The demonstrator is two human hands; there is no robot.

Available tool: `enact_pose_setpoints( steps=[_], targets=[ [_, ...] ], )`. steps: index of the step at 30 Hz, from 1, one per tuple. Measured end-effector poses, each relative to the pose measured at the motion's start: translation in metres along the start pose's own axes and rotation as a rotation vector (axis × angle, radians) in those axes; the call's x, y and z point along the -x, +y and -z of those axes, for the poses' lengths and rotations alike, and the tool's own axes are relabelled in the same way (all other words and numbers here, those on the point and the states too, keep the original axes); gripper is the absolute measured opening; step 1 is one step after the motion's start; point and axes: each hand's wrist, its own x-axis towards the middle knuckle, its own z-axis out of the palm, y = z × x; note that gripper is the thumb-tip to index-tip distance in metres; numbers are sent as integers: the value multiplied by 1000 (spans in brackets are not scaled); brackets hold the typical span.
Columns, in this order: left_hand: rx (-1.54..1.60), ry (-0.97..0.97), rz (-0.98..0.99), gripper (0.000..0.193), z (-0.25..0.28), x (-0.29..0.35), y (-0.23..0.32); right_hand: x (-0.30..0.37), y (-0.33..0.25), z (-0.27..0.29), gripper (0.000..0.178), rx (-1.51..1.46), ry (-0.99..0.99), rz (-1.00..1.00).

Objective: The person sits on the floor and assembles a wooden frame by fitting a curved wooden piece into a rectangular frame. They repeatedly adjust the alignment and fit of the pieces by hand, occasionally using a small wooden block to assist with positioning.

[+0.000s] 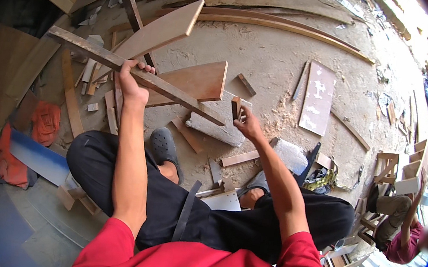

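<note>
Weathered wooden slat (135, 75) sits clamped in the left grip (129, 83), arm outstretched. Right grip (244, 122) pinches a small wooden block (236, 107) above a grey slab (215, 123); a reddish board (196, 80) lies behind.

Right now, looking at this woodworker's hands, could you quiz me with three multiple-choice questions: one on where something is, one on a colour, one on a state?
1. Where does the far end of the long wooden strip held by the left hand lie?
A. On the grey stone block
B. In a bucket
C. On a shelf

2. What colour is the person's shirt?
A. Green
B. Red
C. White

3. How is the right hand?
A. Lying flat and empty
B. Shut on a small wooden piece
C. Hidden from view

Answers: 1 A, the strip's end rests on the grey stone block. 2 B, the sleeves are red. 3 B, its grip closes on the small wooden piece.
</note>
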Motion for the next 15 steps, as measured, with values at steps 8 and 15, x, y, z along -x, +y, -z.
enact_pose_setpoints(
  steps=[8, 15],
  targets=[
    [-46, -60, -122, 12, 3, 34, -33, 58, -24, 33, 44, 33, 138, -153],
    [56, -446, 12, 27, -29, 62, -10, 69, -25, 134, 39, -55, 366, -93]
  ],
)
